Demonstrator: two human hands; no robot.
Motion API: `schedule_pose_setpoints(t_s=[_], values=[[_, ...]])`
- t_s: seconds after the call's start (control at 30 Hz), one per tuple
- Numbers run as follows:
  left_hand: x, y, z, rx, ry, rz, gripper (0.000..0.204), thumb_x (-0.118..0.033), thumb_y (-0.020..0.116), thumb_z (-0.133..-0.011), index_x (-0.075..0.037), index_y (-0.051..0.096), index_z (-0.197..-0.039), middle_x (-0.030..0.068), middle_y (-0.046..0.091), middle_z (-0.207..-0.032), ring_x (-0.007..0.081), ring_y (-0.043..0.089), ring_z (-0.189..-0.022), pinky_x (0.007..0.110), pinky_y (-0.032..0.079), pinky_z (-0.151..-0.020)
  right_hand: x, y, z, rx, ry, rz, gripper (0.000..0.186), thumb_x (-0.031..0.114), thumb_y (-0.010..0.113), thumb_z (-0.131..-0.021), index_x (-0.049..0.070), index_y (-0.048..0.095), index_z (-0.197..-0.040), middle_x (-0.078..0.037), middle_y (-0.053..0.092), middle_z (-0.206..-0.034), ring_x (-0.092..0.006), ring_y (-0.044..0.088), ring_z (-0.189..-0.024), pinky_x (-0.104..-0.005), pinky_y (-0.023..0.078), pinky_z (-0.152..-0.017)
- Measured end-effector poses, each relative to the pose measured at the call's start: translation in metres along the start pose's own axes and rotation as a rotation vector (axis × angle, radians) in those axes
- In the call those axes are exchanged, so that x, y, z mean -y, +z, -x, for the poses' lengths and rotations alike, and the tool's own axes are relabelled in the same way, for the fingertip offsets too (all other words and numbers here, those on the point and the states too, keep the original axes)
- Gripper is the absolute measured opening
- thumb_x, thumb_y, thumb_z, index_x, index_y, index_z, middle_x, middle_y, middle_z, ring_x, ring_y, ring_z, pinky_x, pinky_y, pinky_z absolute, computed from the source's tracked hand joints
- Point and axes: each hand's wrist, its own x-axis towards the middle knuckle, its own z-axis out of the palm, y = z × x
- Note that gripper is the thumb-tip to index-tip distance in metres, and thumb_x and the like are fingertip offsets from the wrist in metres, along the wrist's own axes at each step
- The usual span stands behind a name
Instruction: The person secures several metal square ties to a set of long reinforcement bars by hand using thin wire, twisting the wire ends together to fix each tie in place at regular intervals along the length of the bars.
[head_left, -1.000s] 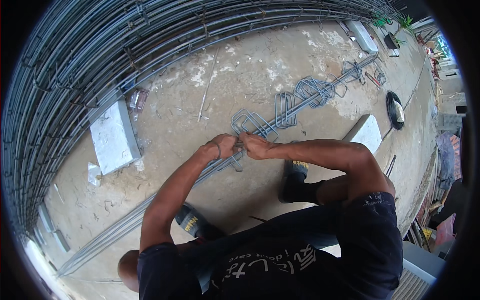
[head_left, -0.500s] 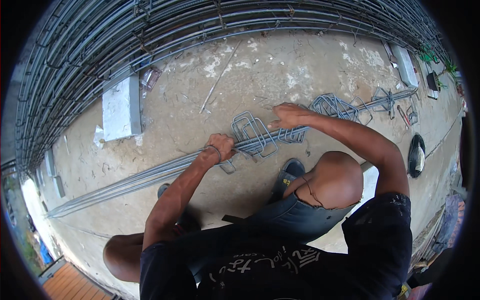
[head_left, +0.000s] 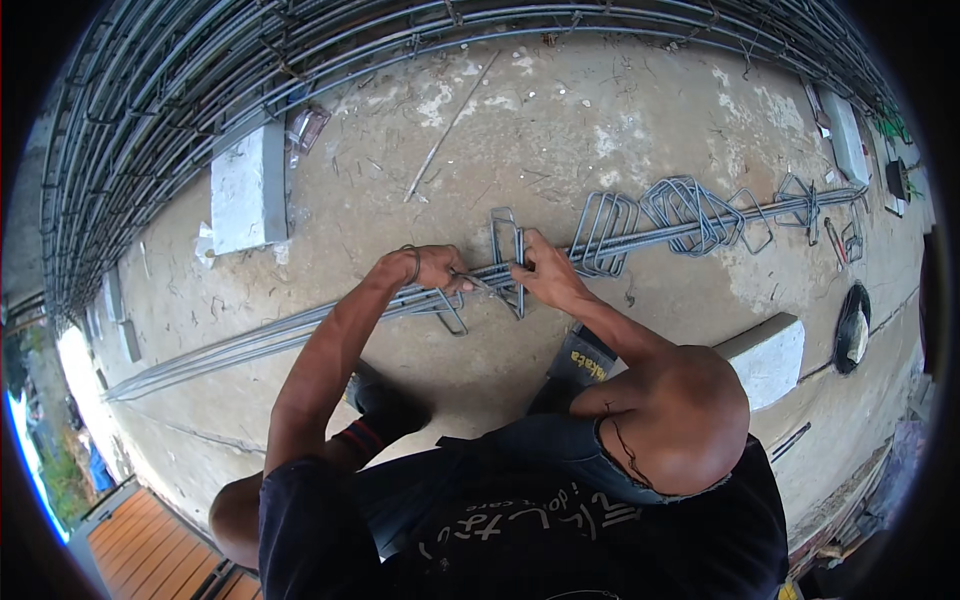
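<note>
A bundle of long steel bars (head_left: 290, 340) lies across the concrete, with bent rectangular stirrups looped around it. My left hand (head_left: 438, 268) is closed on a slim metal tool (head_left: 482, 284) whose exact kind I cannot make out; it points right across the bars. Just right of it, the fingers of my right hand (head_left: 545, 270) grip an upright stirrup (head_left: 503, 225) around the bundle. Below my left hand, another stirrup (head_left: 450, 318) hangs on the bars. Several grouped stirrups (head_left: 605, 230) stand to the right, and more tilted stirrups (head_left: 685, 215) overlap beyond them.
Stacked rebar cages (head_left: 180, 110) curve along the far side, near a pale block (head_left: 245, 190). A thin rod (head_left: 450, 130) lies on the floor. At the right are a red-handled tool (head_left: 836, 243), a black round item (head_left: 853, 330) and another pale block (head_left: 765, 365) beside my knee.
My right hand has come down and left from above the bars and taken hold of a stirrup. That stirrup now stands apart from the group on its right.
</note>
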Motion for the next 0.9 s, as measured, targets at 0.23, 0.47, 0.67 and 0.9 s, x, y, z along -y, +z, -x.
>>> schedule_pose_setpoints(t_s=[0.23,0.47,0.67,0.9], values=[[0.007,0.014,0.004,-0.432,0.091,0.054,0.033,-0.028,0.060,-0.089,0.005,0.064,-0.089,0.0155,0.060,-0.065,0.0212,0.056,-0.064,0.040,0.043,-0.062,-0.040,0.017,-0.007,0.078,0.025,-0.318,0.038,0.018,0.065,-0.086,-0.003,0.046,-0.112,-0.020,0.063,-0.088,-0.0247,0.061,-0.083,-0.0375,0.047,-0.072],[-0.004,0.020,0.020,-0.483,0.092,0.044,0.027,-0.024,0.064,-0.084,0.001,0.066,-0.094,0.0204,0.066,-0.079,0.0344,0.064,-0.078,0.038,0.049,-0.072,-0.040,0.022,0.002,0.047,0.001,-0.281,0.031,0.018,0.064,-0.087,-0.002,0.050,-0.106,-0.015,0.063,-0.084,-0.0228,0.059,-0.077,-0.0358,0.046,-0.070],[-0.010,0.035,0.013,-0.613,-0.013,-0.296,0.024,-0.022,0.065,-0.082,-0.001,0.067,-0.091,0.0195,0.067,-0.088,0.0354,0.064,-0.085,0.041,0.049,-0.078,-0.037,0.024,0.007,-0.019,0.009,-0.206,0.029,0.018,0.065,-0.086,-0.003,0.053,-0.100,-0.017,0.063,-0.087,-0.0231,0.060,-0.079,-0.0361,0.046,-0.071],[-0.002,0.025,0.002,-0.394,0.090,-0.446,0.021,-0.020,0.060,-0.084,-0.001,0.068,-0.090,0.0196,0.066,-0.081,0.0360,0.064,-0.082,0.043,0.049,-0.076,-0.023,0.020,0.008,0.038,-0.023,-0.154,0.031,0.015,0.065,-0.086,-0.002,0.055,-0.109,-0.015,0.064,-0.087,-0.0206,0.059,-0.079,-0.0349,0.046,-0.071]])
